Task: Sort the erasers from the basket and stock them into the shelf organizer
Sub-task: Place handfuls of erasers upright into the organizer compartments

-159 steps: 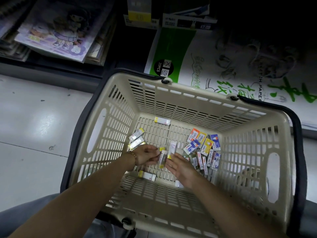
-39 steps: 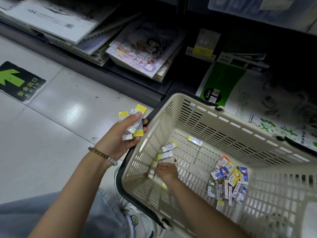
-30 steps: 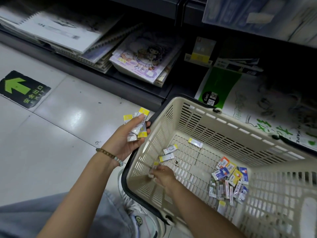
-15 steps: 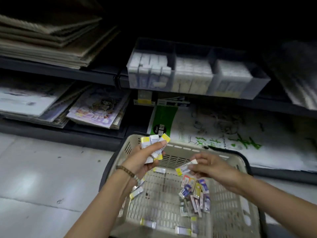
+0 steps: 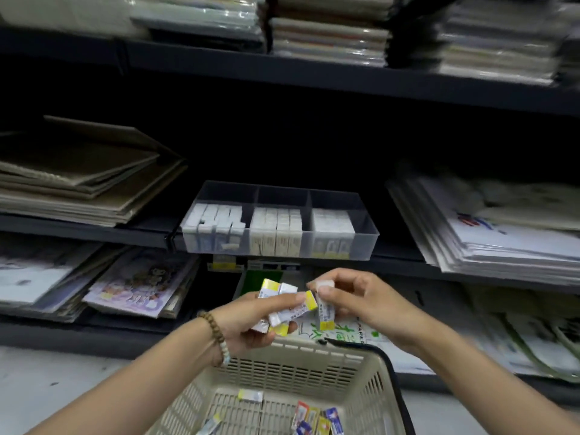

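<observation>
Above the basket's (image 5: 298,348) far rim the left hand (image 5: 248,324) clamps a fan of sleeved erasers (image 5: 279,309), the right hand (image 5: 361,296) pinches a single eraser (image 5: 326,312) just beside them, below the shelf organizer (image 5: 332,199); they look light, stiff and slick-wrapped, best pinched across the long sides.

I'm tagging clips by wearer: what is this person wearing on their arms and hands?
No sleeves or gloves show. The left hand has a bracelet of round brown beads, a few pale ones, at its wrist. The right hand and wrist wear nothing visible.
</observation>
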Demonstrator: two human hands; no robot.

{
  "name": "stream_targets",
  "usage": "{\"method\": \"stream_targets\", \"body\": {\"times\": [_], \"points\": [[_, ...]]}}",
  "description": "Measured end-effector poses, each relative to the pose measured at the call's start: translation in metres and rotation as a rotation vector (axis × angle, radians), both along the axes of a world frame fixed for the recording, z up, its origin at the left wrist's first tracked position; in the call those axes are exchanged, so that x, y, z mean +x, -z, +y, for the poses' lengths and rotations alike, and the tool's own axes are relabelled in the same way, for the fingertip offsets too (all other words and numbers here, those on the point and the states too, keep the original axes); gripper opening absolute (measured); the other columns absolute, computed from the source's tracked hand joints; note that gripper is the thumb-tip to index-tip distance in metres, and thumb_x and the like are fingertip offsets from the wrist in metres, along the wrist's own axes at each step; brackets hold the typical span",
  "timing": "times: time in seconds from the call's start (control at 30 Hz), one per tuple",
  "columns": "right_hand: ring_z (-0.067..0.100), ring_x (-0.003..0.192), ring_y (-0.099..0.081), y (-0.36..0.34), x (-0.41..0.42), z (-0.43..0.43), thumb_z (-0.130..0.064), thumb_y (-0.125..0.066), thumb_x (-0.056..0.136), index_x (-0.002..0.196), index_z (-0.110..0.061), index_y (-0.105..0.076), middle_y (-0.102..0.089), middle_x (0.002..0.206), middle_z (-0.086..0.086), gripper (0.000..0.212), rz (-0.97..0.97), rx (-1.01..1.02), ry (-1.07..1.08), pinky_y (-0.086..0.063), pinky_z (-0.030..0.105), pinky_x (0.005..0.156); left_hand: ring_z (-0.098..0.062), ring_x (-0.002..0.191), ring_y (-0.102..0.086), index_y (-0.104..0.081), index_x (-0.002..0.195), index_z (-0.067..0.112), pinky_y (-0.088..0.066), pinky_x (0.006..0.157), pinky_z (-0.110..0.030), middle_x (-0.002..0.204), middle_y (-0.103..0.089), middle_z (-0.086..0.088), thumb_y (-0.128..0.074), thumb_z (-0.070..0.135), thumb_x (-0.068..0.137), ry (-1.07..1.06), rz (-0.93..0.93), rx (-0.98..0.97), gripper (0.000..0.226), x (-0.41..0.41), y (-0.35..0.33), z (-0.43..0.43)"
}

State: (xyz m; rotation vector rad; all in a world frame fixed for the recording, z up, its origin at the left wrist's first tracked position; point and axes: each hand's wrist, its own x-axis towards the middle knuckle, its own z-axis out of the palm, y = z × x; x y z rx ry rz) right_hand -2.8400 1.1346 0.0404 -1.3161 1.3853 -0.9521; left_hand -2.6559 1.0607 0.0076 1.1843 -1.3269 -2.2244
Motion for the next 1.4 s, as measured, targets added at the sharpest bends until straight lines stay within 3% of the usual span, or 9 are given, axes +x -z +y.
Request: {"method": "stream_targets", "body": {"times": [0.1, 0.23, 0.43, 0.6, 0.83, 0.97, 1.07, 1.23, 1.4], "points": [[0.013, 0.071, -0.056, -0.001, 0.000, -0.002, -0.020, -0.060, 0.090, 0.101, -0.006, -0.066, -0.064, 0.087, 0.009, 0.019, -0.022, 0.033, -0.003, -0.051, 0.019, 0.062, -0.005, 0.053, -0.060, -0.075, 0.058, 0.019, -0.036, 0.031, -0.012, 0.060, -0.063, 0.001, -0.081, 0.046, 0.046, -0.014, 0.014, 0.030, 0.029, -0.004, -0.003, -0.006], [0.009, 0.065, -0.057, -0.008, -0.008, -0.004, -0.026, -0.057, 0.092, 0.100, -0.012, -0.068, -0.070, 0.096, 0.012, 0.020, -0.044, 0.079, -0.001, -0.046, 0.017, 0.054, -0.007, 0.048, -0.055, -0.074, 0.057, 0.015, -0.037, 0.031, -0.013, 0.062, -0.064, 0.000, -0.086, 0.035, 0.042, -0.073, -0.005, 0.038, 0.027, -0.002, -0.003, -0.020], [0.011, 0.065, -0.062, -0.007, -0.004, -0.007, -0.024, -0.068, 0.082, 0.095, -0.010, -0.067, -0.069, 0.087, 0.010, 0.019, -0.207, 0.145, -0.010, -0.052, 0.018, 0.059, -0.006, 0.051, -0.055, -0.076, 0.079, 0.010, -0.037, 0.034, -0.013, 0.073, -0.067, -0.003, -0.089, 0.034, 0.044, -0.055, 0.019, 0.037, 0.045, -0.009, -0.002, -0.025], [0.012, 0.064, -0.066, -0.001, 0.004, -0.012, -0.015, -0.071, 0.078, 0.089, -0.009, -0.062, -0.071, 0.078, 0.005, 0.016, -0.271, 0.192, 0.074, -0.056, 0.020, 0.060, -0.008, 0.050, -0.061, -0.074, 0.056, 0.013, -0.044, 0.037, -0.014, 0.064, -0.068, -0.004, -0.085, 0.044, 0.040, -0.193, 0.125, 0.041, 0.036, -0.019, -0.005, -0.026], [0.011, 0.076, -0.069, 0.006, 0.011, -0.015, -0.022, -0.067, 0.073, 0.110, 0.001, -0.063, -0.072, 0.091, 0.009, 0.043, -0.623, 0.184, 0.201, -0.054, 0.017, 0.061, -0.010, 0.071, -0.069, -0.078, 0.074, 0.014, -0.047, 0.044, -0.012, 0.083, -0.073, -0.005, -0.082, 0.033, 0.049, -0.231, 0.341, -0.039, 0.032, -0.020, -0.006, -0.023], [0.010, 0.078, -0.068, 0.004, 0.008, -0.014, -0.030, -0.069, 0.072, 0.102, -0.006, -0.069, -0.072, 0.092, 0.008, 0.038, -0.544, 0.186, 0.178, -0.054, 0.018, 0.064, -0.011, 0.070, -0.069, -0.076, 0.076, 0.013, -0.053, 0.052, -0.016, 0.079, -0.073, -0.004, -0.081, 0.041, 0.048, -0.245, 0.310, -0.109, 0.040, -0.018, -0.009, -0.023], [0.007, 0.065, -0.061, -0.002, 0.001, -0.015, -0.036, -0.071, 0.066, 0.096, -0.009, -0.073, -0.071, 0.084, 0.006, 0.040, -0.397, 0.111, 0.205, -0.050, 0.018, 0.060, -0.015, 0.068, -0.071, -0.069, 0.083, 0.008, -0.055, 0.052, -0.022, 0.075, -0.073, -0.005, -0.081, 0.046, 0.045, -0.304, 0.232, -0.100, 0.055, -0.017, -0.011, -0.024], [0.007, 0.064, -0.064, -0.007, 0.000, -0.017, -0.020, -0.068, 0.075, 0.105, -0.003, -0.069, -0.071, 0.078, 0.008, 0.035, -0.428, 0.067, 0.134, -0.054, 0.014, 0.058, -0.003, 0.039, -0.055, -0.066, 0.082, 0.012, -0.041, 0.040, -0.012, 0.058, -0.066, 0.004, -0.076, 0.049, 0.049, -0.140, 0.168, -0.126, 0.051, -0.021, -0.011, -0.013], [0.009, 0.064, -0.065, -0.005, 0.004, -0.020, -0.010, -0.068, 0.079, 0.106, -0.003, -0.067, -0.071, 0.077, 0.009, 0.028, -0.422, 0.068, 0.134, -0.055, 0.015, 0.060, -0.002, 0.040, -0.051, -0.067, 0.085, 0.014, -0.042, 0.043, -0.014, 0.057, -0.062, 0.006, -0.075, 0.053, 0.049, -0.063, 0.163, -0.120, 0.054, -0.023, -0.009, -0.014]]}}
